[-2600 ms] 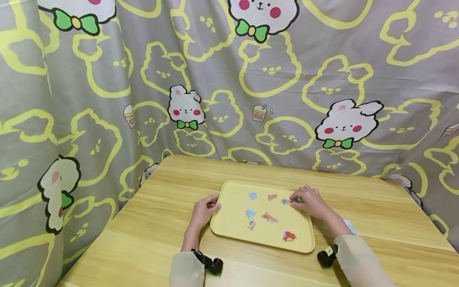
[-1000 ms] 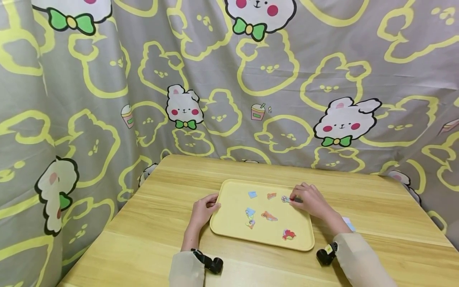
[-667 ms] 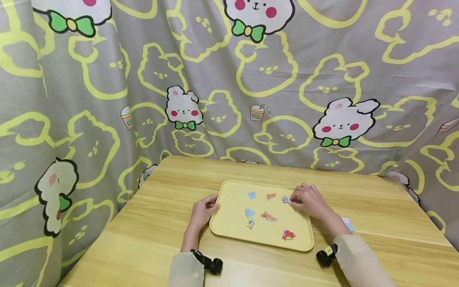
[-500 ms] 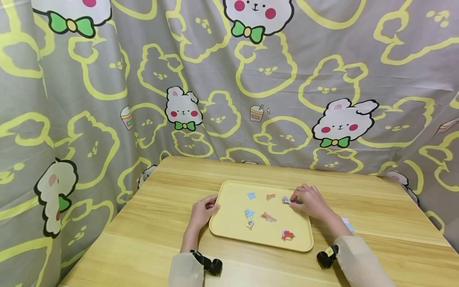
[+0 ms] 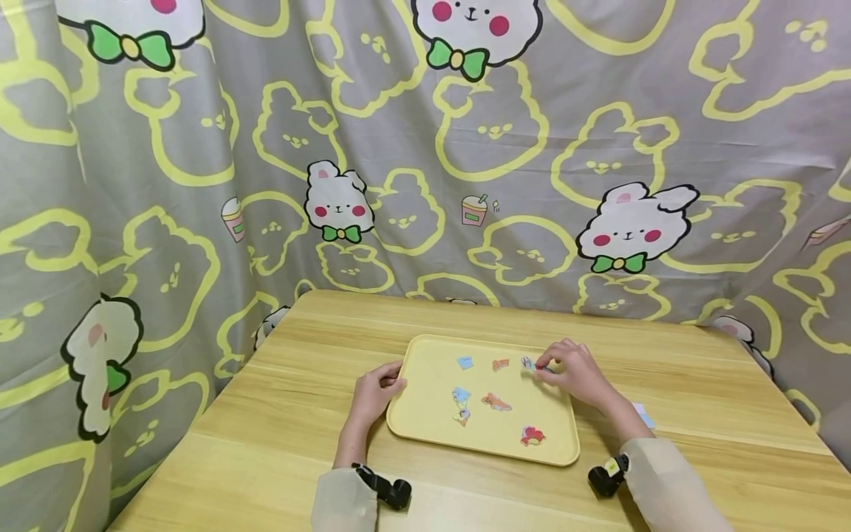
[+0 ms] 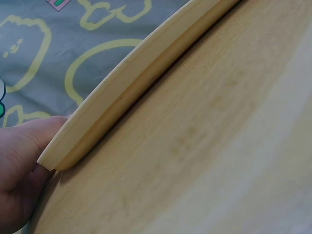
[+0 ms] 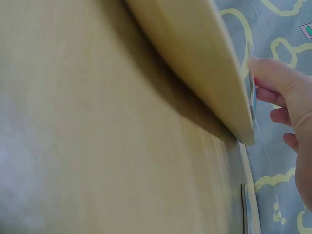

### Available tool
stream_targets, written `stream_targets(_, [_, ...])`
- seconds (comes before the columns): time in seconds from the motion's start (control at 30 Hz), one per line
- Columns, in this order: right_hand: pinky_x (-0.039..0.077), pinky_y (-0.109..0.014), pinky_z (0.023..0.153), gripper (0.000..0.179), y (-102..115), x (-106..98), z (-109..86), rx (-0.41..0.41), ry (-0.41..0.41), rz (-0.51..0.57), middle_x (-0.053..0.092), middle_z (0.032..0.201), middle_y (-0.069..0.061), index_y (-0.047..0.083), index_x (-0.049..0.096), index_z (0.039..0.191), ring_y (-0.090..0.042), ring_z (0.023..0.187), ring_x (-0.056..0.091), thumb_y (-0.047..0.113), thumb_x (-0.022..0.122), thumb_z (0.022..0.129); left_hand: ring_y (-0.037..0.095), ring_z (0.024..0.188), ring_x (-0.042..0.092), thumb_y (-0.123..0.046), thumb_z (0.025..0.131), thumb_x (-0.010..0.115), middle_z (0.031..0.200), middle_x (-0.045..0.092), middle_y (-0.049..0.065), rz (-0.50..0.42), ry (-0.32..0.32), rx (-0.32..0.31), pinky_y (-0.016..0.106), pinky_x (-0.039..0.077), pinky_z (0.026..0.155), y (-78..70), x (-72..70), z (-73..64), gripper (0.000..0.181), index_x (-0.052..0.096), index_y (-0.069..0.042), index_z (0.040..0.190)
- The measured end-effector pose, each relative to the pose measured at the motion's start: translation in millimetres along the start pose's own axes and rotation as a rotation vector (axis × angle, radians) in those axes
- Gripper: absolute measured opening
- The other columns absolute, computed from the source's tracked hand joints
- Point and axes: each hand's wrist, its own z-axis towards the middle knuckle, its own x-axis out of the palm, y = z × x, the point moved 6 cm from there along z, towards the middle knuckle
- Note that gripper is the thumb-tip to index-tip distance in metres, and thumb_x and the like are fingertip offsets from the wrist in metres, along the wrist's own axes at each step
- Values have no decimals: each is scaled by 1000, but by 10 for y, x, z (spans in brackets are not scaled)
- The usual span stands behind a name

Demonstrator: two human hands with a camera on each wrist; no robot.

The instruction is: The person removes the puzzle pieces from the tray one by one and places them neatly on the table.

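Note:
A yellow tray lies on the wooden table, with several small, flat, printed cut-out pieces on it. My left hand grips the tray's left rim, thumb at the edge; in the left wrist view that hand is partly hidden by the rim. Over the tray's far right corner, my right hand pinches a small multicoloured piece, slightly raised and partly covered by the fingers. Seen thin and edge-on in the right wrist view, this piece sits between thumb and fingers.
On the tray lie a blue piece, two orange pieces, a joined blue-and-yellow piece and a red piece. A pale card rests on the table beyond the right forearm. A patterned curtain hangs behind.
The pinched multicoloured piece has tilted and lifted a little at the far right corner. My left hand keeps its place on the rim; the view has shifted slightly.

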Motion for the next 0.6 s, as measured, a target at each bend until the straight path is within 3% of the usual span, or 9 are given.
stream_targets(0.3, [25,-32,80,10,-73,-11,-36,135,13,196,68,89,2,19,71,88,-25,86,51,16,78,82,27,96,70,-13,87,73,104,74,16,-1,5,-5,33,59,82,0,14,-5,37,68,-5,123])
stream_targets(0.6, [36,-24,71,10,-65,-31,-86,238,28,320,66,93,-1,17,72,94,-23,86,45,19,76,85,26,96,70,-13,88,73,104,74,15,8,3,-14,32,59,81,1,13,-6,37,68,-6,124])
